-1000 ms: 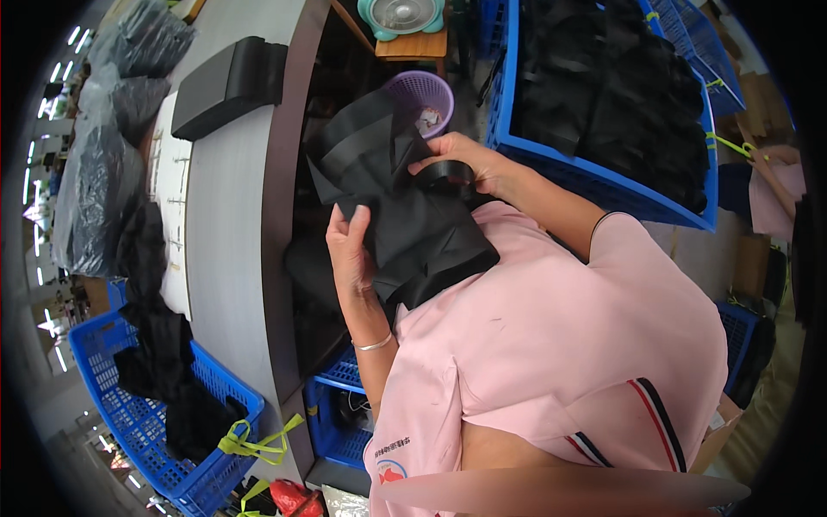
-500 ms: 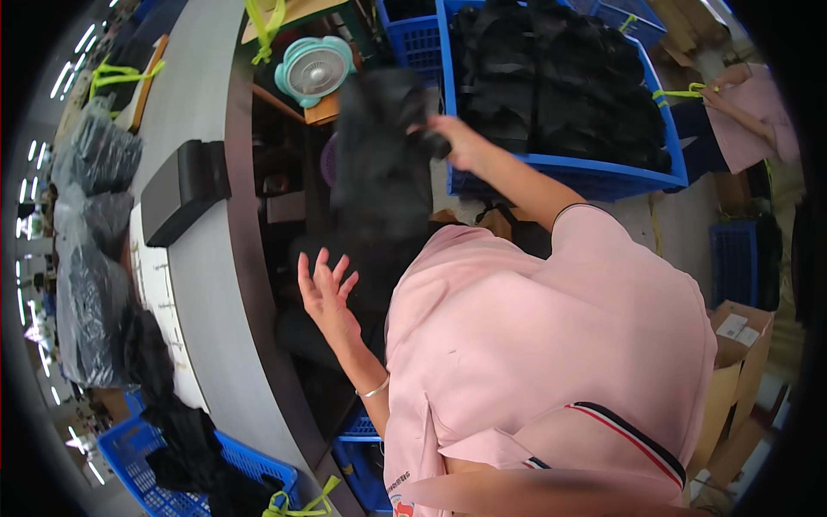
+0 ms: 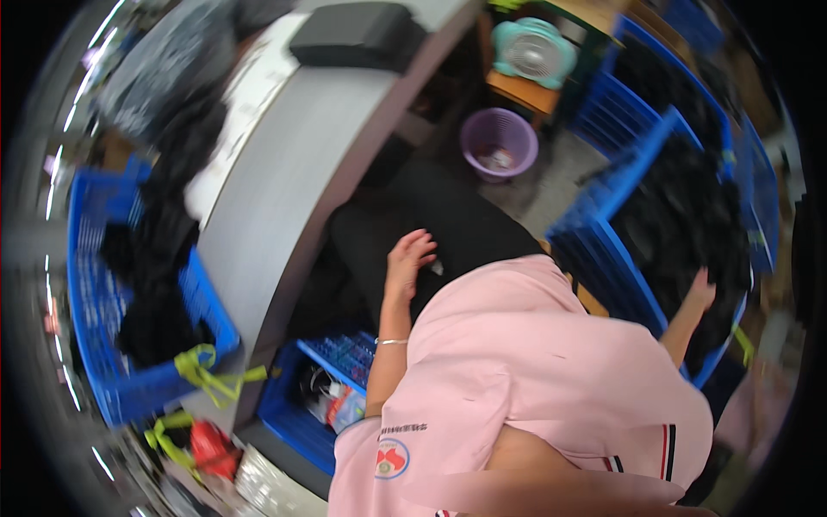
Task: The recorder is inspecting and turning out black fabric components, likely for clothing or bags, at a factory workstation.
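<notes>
My right hand (image 3: 704, 290) is stretched out to the right, over a blue crate (image 3: 622, 198) heaped with black fabric pieces (image 3: 680, 215). Its fingers are blurred, and whether they grip a piece is unclear. My left hand (image 3: 410, 258) hovers over my black-trousered lap (image 3: 431, 207). Its fingers are loosely bent and apart, with nothing visibly held. Close to its fingertips shows a small pale thing (image 3: 437, 267), too small to name.
A grey table (image 3: 293, 138) runs along my left, bearing a dark box-shaped object (image 3: 357, 36). Beyond its edge stands a blue basket (image 3: 108, 379) with black fabric. Ahead are a purple bin (image 3: 500, 129) and a teal fan (image 3: 534, 53). A blue crate (image 3: 289, 409) sits below the table.
The black piece my right hand held over my lap is gone from there. That hand has swung right to the crate. My left hand's fingers have bent more, and the view has turned.
</notes>
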Motion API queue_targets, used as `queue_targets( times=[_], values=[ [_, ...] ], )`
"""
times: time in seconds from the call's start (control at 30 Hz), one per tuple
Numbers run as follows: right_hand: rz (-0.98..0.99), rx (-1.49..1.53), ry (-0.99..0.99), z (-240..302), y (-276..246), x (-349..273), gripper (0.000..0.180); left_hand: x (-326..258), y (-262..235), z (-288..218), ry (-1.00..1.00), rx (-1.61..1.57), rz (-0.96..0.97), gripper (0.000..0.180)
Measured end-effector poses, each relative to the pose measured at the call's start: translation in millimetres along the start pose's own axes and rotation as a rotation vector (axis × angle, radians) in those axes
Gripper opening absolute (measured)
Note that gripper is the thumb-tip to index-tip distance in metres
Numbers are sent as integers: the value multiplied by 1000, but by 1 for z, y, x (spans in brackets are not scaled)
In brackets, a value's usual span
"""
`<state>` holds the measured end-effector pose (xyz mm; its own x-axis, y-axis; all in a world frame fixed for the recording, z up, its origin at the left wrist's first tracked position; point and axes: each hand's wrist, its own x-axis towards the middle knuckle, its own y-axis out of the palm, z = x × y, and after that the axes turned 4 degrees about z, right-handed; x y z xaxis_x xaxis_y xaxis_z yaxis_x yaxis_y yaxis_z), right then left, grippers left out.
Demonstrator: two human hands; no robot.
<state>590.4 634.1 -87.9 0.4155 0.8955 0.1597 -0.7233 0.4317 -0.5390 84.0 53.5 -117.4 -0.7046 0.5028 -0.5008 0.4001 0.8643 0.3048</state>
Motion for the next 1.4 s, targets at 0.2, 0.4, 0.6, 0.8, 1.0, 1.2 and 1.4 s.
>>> queue_targets(
  times=[0.2,0.4,0.6,0.8,1.0,1.2,1.4],
  values=[
    [307,753,392,21,151,-85,40,-10,-10,-11,109,-55,-1,38],
    [1391,498,-261,169,215,-375,22,-22,-49,-68,457,-21,-264,24],
    [1345,239,-1232,241,209,-549,11,-2,-146,-164,656,469,-675,33],
    [1242,161,-1269,254,229,-560,9,65,-269,-303,886,1178,-876,74],
    [1217,98,-1279,258,234,-562,10,153,-334,-451,831,1491,-1039,91],
    [1233,39,-1263,263,240,-559,11,229,-346,-496,343,1363,-861,117],
    [1248,28,-1243,264,240,-555,12,265,-347,-466,131,1464,-778,103]
  ],
)
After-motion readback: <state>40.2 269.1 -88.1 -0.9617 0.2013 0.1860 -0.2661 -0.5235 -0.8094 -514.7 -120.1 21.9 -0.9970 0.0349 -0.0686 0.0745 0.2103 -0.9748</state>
